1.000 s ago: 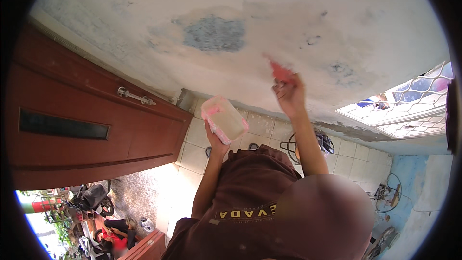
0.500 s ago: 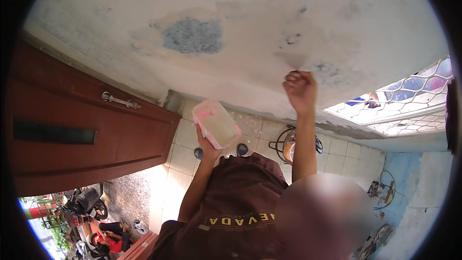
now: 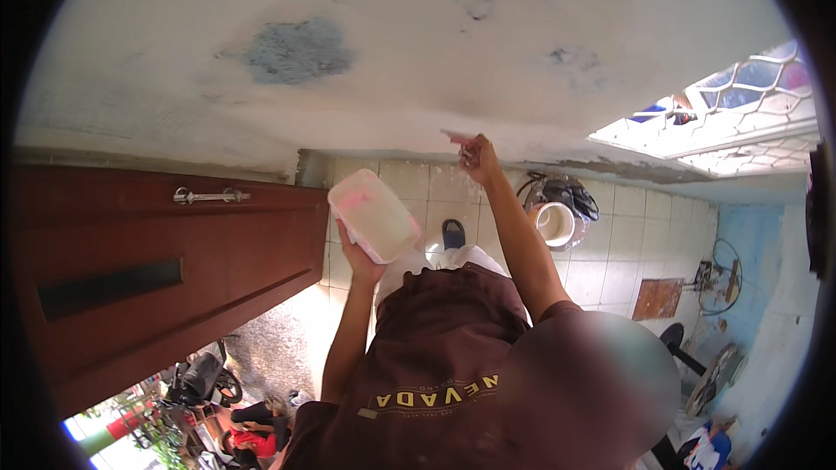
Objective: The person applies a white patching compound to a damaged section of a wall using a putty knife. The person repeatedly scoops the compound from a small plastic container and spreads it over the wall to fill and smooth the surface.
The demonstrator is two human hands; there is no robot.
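Note:
My left hand grips the side of a pale plastic tub with pink marks, tilted so its inside shows. A whitish coating covers the tub's inside. Up to the right, my right hand is closed round a thin, flat scraper, seen nearly edge-on, its pinkish end pointing left. The scraper is close to the lower part of the whitish wall; whether it touches cannot be made out. A rough grey-blue patch marks the wall at the upper left, and smaller dark spots lie farther right.
A brown door with a metal handle stands at the left. On the tiled floor to the right are a white bucket and a black bag. A window grille is at the far right. Outside sit a motorcycle and a person in red.
My right hand has moved left and down the wall with the scraper. My view has shifted, bringing the bucket out from behind my forearm. My left hand still holds the tub.

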